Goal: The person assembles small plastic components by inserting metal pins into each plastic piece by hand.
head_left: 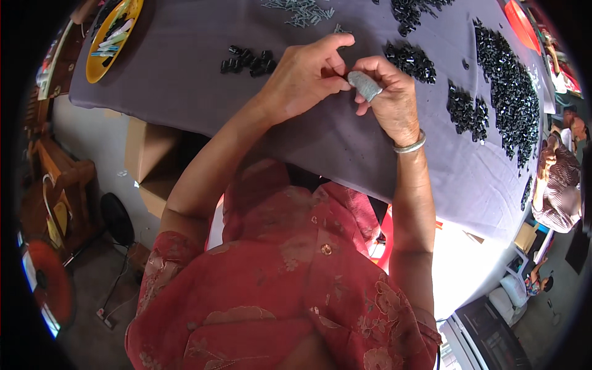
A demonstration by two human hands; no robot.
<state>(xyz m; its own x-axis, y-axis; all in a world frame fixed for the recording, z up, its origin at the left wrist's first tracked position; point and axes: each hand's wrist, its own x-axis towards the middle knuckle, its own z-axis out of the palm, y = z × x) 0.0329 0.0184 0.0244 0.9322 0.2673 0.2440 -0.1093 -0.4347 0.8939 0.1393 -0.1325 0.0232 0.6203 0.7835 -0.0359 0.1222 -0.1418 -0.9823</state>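
Black parts (505,92): lay in loose heaps on the table (296,145), the largest along its right side, with smaller heaps nearer the middle and at the far edge.
Left grip (302,80): was partly spread, forefinger stretched out above the thumb; a small cluster of the parts lay just to its left.
Right grip (396,102): was narrow, fingers curled inward near the left thumb tip; whether anything tiny was pinched there could not be told.
Thumb cover (365,86): was grey and wrapped the right thumb.
Bangle (410,143): circled the right wrist, pale and metallic.
Table surface: was covered by a smooth grey-purple cloth, brighter toward the right.
Screws (301,11): made a silvery scatter at the far edge, beyond both hands.
Yellow tray (92,73): stood at the far left corner, holding pale, blue and dark slender items.
Red tray (523,28): sat at the far right.
Cardboard box (145,142): stood open below the table's left edge.
Left of the room: wooden furniture (61,176), a black round object (117,219) and a power strip (106,319) on the grey floor (80,117).
Right of the room: a person in a striped top (558,185) sat near the table; pale sacks (512,290) lay farther down.
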